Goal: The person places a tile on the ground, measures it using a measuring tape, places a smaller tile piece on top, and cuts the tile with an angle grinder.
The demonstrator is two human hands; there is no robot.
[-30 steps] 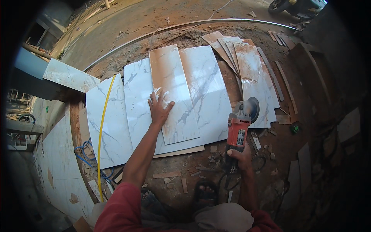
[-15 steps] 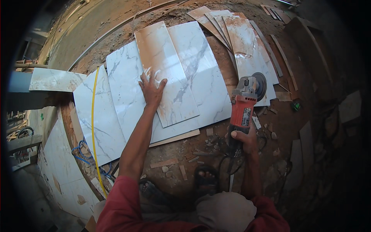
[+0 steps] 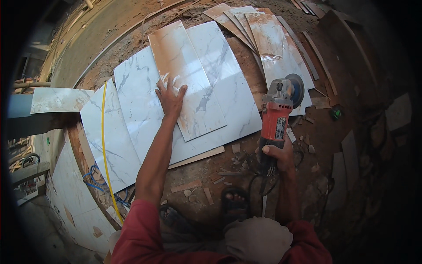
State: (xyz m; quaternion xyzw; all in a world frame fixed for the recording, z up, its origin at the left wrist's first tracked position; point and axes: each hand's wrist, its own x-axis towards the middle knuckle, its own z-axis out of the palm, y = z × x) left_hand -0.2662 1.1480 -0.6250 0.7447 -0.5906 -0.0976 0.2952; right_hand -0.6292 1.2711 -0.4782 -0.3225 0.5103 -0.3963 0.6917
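My left hand (image 3: 171,99) lies spread on a long white marble-look tile (image 3: 200,103), which has brown dirt smeared down its left side. That tile rests on top of wider white tiles with grey veins (image 3: 224,66). My right hand (image 3: 281,154) is wrapped round the body of a red and black angle grinder (image 3: 274,123). The grinder points away from me, its disc (image 3: 296,90) to the upper right beside the tile. Whether the disc spins I cannot tell. A yellow measuring tape (image 3: 104,127) runs across the left white tile (image 3: 118,149).
Several dirty tiles (image 3: 268,37) lie fanned out at the far right. A green object (image 3: 336,113) sits on the dirt to the right. Blue cord (image 3: 93,178) lies coiled at the left. Broken tile strips (image 3: 187,185) and rubble litter the ground before my sandalled feet (image 3: 235,204).
The view has shifted slightly, so the tiles sit a little higher and further left. My left hand stays on the tile, and my right hand still holds the grinder.
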